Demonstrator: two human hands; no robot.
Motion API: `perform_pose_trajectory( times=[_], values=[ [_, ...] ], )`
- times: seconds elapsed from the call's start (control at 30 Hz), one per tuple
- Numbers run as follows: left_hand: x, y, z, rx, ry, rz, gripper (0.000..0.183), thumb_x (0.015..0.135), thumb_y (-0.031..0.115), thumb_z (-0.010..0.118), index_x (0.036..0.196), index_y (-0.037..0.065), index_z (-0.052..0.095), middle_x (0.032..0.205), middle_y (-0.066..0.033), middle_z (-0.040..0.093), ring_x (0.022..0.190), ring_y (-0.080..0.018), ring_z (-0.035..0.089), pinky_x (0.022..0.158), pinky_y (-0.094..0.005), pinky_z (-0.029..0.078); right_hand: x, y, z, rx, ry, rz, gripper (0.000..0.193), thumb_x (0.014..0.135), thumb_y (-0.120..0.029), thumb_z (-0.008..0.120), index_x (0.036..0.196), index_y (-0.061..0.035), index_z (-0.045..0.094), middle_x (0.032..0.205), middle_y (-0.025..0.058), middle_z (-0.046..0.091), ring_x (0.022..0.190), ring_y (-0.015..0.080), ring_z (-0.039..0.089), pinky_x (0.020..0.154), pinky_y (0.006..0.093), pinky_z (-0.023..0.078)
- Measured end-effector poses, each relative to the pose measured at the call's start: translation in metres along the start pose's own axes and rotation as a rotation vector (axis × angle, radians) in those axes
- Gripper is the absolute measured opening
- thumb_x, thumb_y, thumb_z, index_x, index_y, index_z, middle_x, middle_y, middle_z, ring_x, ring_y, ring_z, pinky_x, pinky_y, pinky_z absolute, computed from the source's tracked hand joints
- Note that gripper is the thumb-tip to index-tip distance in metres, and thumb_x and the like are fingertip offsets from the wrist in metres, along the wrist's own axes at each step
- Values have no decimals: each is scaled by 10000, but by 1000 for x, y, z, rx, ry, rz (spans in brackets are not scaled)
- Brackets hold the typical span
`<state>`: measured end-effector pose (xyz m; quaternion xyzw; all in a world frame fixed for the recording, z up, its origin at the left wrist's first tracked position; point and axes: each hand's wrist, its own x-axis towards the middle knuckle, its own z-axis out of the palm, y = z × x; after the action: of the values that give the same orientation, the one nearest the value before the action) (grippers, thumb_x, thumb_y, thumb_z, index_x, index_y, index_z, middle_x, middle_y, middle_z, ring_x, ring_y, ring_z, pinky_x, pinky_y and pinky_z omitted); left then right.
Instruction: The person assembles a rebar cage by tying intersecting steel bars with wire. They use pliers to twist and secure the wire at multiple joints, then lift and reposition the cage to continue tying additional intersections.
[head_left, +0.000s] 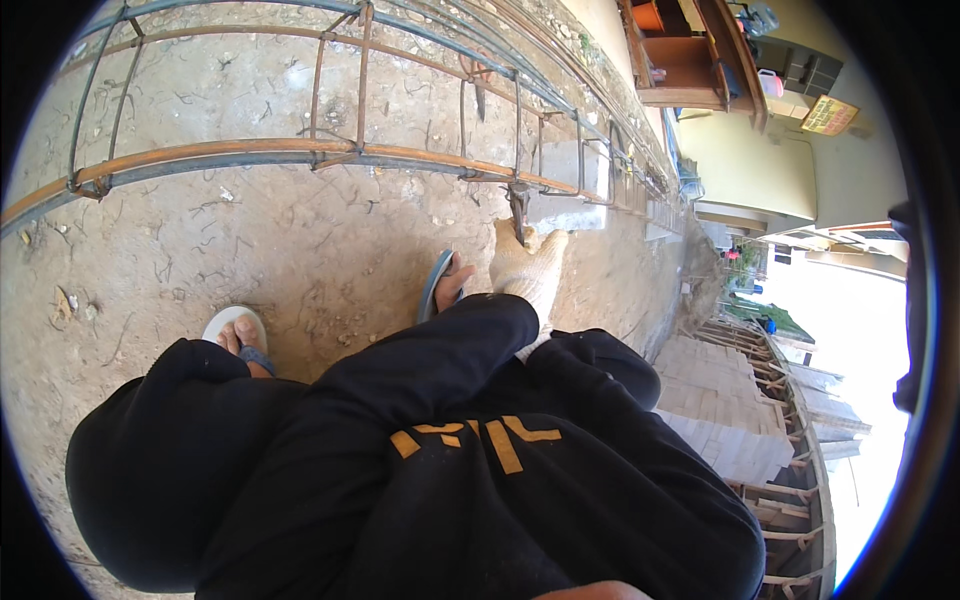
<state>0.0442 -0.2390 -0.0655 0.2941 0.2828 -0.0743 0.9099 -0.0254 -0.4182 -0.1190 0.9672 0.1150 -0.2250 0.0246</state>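
Both my hands wear pale knit gloves and meet just below a long rebar cage (420,157). My right hand (549,262) is closed around the handles of dark metal pincers (519,205). Their head reaches up to the cage's lower bar. Against it on the left side lies my left hand (508,265), at the end of the black sleeve crossing in front. The overlapping gloves hide its fingers, and I cannot make out whether it holds anything. A pale concrete block (570,190) sits just behind the pincers, under the bars.
Scraps of cut wire litter the dirt ground (170,265). Another pair of pliers (479,85) hangs or lies by the cage's far bars. Stacked pale blocks (715,405) stand at the right beside a timber frame (800,480). Wooden shelves (685,70) stand upper right. My sandaled feet are below the cage.
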Motion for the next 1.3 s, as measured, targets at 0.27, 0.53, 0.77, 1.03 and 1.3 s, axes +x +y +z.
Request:
perform_pose_trajectory(
  times=[0.27, 0.53, 0.77, 1.03, 1.3],
  values=[
    [-17, 52, -10, 23, -136, -187, 408, 994, 376, 563, 1236, 47, 573, 1078, -107, 612, 960, -200, 558, 851, -333, 458, -25, -150, -125, 599, 113, -37, 447, 926, -235, 607, 1291, 10, 526, 1204, 164, 651, 1099, 294, 630, 905, 356, 502],
    [-52, 123, 10, -271, -98, -222, 276, 960, 292, 629, 1111, 69, 568, 837, -43, 607, 605, -127, 564, 532, -278, 461, -36, -110, -213, 1889, -758, 50, 735, 853, -449, 683, 1331, 61, 456, 1133, 275, 622, 883, 390, 647, 765, 530, 506],
    [-55, 144, 6, -686, -161, -436, 296, 904, 223, 718, 1094, 37, 586, 879, -74, 664, 741, -183, 676, 645, -306, 565, -53, -145, -253, 1834, -587, 309, 534, 887, -313, 671, 1319, -59, 489, 949, 174, 639, 538, 235, 534, 495, 388, 476],
    [-49, 160, 20, -673, -137, -325, 462, 792, 335, 837, 1071, 66, 587, 937, -66, 599, 831, -178, 598, 699, -347, 490, -37, -233, -310, -507, -41, 15, 241, 844, -149, 626, 1015, 0, 544, 756, 262, 645, 693, 421, 654, 627, 465, 528],
    [-12, 106, 13, -1080, -628, -385, 220, 934, 211, 654, 1115, 106, 584, 868, -23, 597, 662, -181, 589, 603, -331, 469, -27, -220, -331, 1100, -630, 591, 602, 802, -249, 744, 1215, 110, 492, 946, 205, 650, 805, 295, 675, 650, 393, 552]
  ],
)
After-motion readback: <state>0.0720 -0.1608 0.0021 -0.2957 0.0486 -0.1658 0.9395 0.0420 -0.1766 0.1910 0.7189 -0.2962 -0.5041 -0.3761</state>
